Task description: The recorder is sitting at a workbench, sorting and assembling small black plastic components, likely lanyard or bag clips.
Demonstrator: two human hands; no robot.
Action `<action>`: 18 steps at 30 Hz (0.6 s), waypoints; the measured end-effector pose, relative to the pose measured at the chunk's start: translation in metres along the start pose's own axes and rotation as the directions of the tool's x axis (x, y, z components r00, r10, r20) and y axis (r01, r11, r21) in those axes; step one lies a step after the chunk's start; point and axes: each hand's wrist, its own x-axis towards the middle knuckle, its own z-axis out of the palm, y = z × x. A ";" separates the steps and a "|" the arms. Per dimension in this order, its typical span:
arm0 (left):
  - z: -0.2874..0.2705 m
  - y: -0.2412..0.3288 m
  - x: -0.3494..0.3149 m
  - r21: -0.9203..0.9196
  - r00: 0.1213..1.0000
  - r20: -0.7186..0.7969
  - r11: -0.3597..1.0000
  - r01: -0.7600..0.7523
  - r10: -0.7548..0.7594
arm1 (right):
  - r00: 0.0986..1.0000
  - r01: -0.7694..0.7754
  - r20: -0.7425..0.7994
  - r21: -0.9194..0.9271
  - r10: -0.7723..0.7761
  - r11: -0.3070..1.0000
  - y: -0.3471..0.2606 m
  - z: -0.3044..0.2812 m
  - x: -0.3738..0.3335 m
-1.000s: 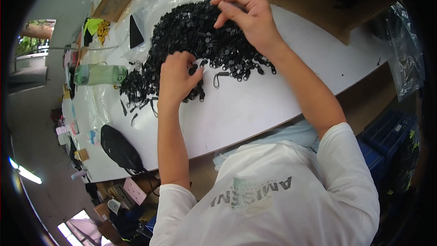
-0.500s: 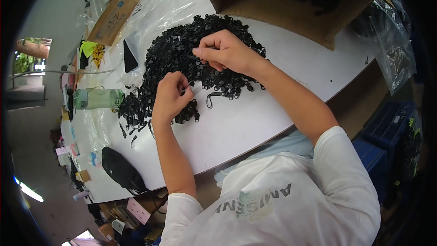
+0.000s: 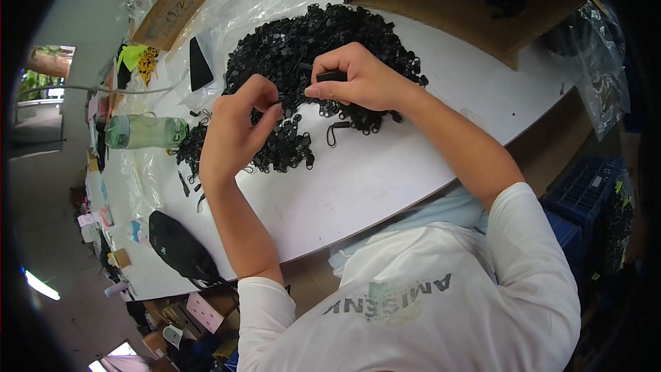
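black small parts [image 3: 303, 41], white table [image 3: 385, 179], green bottle [image 3: 144, 131]

The right hand [image 3: 358, 83], earlier reaching to the far side of the heap of small black plastic clips [image 3: 310, 48], now sits beside the left hand [image 3: 234, 127], its fingers [image 3: 323, 86] pinching one black piece [image 3: 332, 76].

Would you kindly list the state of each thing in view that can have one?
left hand: fingers curled, pinching a small black part over the pile
right hand: closed around a small black part
pile of black parts: loose, heaped on the white table
green bottle: lying on its side
cardboard box: open
black pouch: lying flat near the table edge
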 end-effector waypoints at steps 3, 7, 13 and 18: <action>0.003 -0.004 0.000 -0.003 0.998 0.037 0.999 -0.041 0.041 | 0.999 0.042 0.006 0.007 -0.042 0.999 0.004 0.004 0.002; 0.005 -0.010 0.003 -0.033 0.992 0.080 0.995 -0.096 0.098 | 0.985 0.164 -0.011 -0.208 -0.169 0.964 0.009 0.008 0.001; 0.009 -0.016 0.003 -0.105 0.986 0.153 0.993 -0.055 0.071 | 0.964 0.244 -0.007 -0.381 -0.267 0.892 0.007 0.012 -0.001; 0.010 -0.013 0.005 -0.112 0.984 0.131 0.988 -0.105 0.120 | 0.936 0.330 0.035 -0.434 -0.350 0.838 0.011 0.015 -0.001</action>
